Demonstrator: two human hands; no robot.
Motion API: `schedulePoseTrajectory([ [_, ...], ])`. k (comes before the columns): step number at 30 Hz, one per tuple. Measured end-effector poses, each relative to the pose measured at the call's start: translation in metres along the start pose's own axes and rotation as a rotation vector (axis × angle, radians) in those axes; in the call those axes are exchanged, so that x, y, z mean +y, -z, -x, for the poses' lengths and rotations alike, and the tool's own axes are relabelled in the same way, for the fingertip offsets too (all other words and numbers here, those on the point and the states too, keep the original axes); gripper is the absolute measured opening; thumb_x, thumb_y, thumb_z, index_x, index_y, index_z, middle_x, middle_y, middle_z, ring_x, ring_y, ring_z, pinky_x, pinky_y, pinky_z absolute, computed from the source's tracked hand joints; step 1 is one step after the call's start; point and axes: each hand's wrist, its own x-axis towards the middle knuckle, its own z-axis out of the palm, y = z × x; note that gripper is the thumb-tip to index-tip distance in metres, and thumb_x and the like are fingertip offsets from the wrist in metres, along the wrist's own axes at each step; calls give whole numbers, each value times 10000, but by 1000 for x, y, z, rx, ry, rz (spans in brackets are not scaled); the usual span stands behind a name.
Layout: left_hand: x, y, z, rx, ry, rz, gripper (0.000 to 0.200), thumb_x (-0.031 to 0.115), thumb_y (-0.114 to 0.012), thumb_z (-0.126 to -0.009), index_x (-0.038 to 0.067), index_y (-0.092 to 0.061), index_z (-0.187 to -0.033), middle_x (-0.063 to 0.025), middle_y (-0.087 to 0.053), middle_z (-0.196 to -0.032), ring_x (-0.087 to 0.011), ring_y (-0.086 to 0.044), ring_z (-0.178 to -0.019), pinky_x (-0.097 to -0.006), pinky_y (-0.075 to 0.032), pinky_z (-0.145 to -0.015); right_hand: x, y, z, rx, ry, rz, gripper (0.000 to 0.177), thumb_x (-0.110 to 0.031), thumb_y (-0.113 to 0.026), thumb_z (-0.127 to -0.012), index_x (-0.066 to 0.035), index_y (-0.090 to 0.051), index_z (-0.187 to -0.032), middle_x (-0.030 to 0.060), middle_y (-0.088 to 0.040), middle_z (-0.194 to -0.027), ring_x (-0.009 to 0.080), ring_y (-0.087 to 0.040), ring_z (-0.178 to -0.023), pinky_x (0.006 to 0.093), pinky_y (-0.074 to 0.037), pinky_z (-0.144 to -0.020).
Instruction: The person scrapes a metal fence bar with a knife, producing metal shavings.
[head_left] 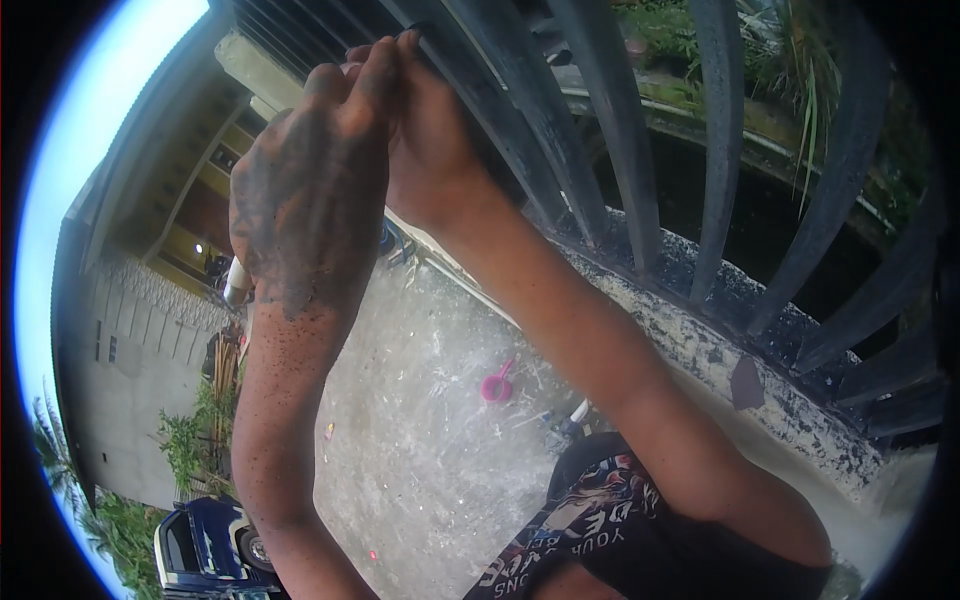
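Note:
Both my hands are raised together against a black metal railing bar (pixel 500 120). My left hand (pixel 310 190) is smeared with dark paint, and dark specks run down its forearm. Its fingers curl in over my right hand, and its palm is hidden. My right hand (pixel 430 140) lies behind it, with fingertips pressed onto the bar near its top. A small white cylinder (pixel 237 283) shows just beyond my left wrist. I cannot tell whether a hand holds it.
More black railing bars (pixel 720 150) stand on a concrete ledge (pixel 700 340) with flaking dark paint. Beyond lies a concrete yard with a pink scoop (pixel 497 384), a blue truck (pixel 205 545), a building and plants. My dark printed sleeve (pixel 600 520) fills the lower middle.

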Motion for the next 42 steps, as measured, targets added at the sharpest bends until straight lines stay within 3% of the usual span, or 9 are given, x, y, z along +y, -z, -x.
schedulePoseTrajectory([
  [9,3,-4,3,-35,1,43,577,52,-669,-923,306,-545,-1426,-37,-681,-1058,-256,-747,-913,-404,-650,-687,0,7,4,-2,8,19,431,-475,-369,-1116,-118,-607,-1081,-12,-635,-963,99,-622,-1031,295,-477,-1008],
  [12,13,-6,13,-51,29,-18,563,59,-654,-931,315,-547,-1420,-33,-680,-1054,-258,-748,-913,-392,-650,-694,1,12,12,-48,-46,-91,447,-498,-378,-1106,-115,-608,-1082,-3,-625,-1029,99,-617,-1051,304,-474,-1032],
  [15,11,-8,13,-11,30,35,546,75,-646,-938,313,-552,-1420,-37,-674,-1025,-269,-746,-884,-396,-642,-696,-1,13,15,41,-25,32,441,-488,-375,-1110,-112,-604,-1076,4,-630,-1027,95,-616,-1050,299,-472,-1029],
  [17,9,0,2,-1,30,89,491,80,-636,-941,285,-592,-1385,-53,-673,-1006,-293,-741,-900,-428,-612,-690,-3,8,2,-14,16,31,438,-480,-372,-1113,-109,-601,-1072,9,-638,-1030,101,-618,-1044,292,-463,-1027],
  [25,9,-4,6,-40,47,16,496,91,-635,-952,289,-583,-1405,-45,-696,-1065,-271,-753,-907,-397,-641,-701,-3,3,8,59,-5,73,457,-486,-348,-1117,-108,-599,-1067,4,-639,-984,99,-620,-1000,296,-470,-996],
  [29,5,-5,-1,2,40,7,525,87,-649,-953,305,-574,-1425,-43,-697,-1044,-261,-755,-896,-406,-647,-679,-3,1,-3,-28,23,41,463,-480,-335,-1123,-100,-593,-1065,13,-638,-979,97,-616,-1016,290,-466,-1007],
  [33,12,-12,11,52,40,-9,545,88,-644,-958,319,-559,-1443,-48,-683,-1031,-244,-750,-874,-393,-645,-693,-2,5,7,52,-6,42,460,-471,-329,-1125,-99,-591,-1061,11,-628,-988,98,-616,-1014,284,-464,-1010],
  [35,8,-4,1,-20,50,-5,552,87,-643,-958,321,-553,-1449,-49,-687,-1045,-245,-753,-889,-386,-643,-703,-1,5,-3,7,14,67,455,-507,-397,-1097,-108,-616,-1095,42,-690,-997,145,-667,-980,323,-520,-910],
  [42,15,-4,6,-42,75,-47,537,81,-645,-955,317,-565,-1430,-50,-693,-1057,-242,-755,-911,-391,-648,-704,0,4,2,69,-14,-10,473,-504,-373,-1103,-97,-612,-1074,9,-652,-946,155,-656,-948,338,-529,-911],
])
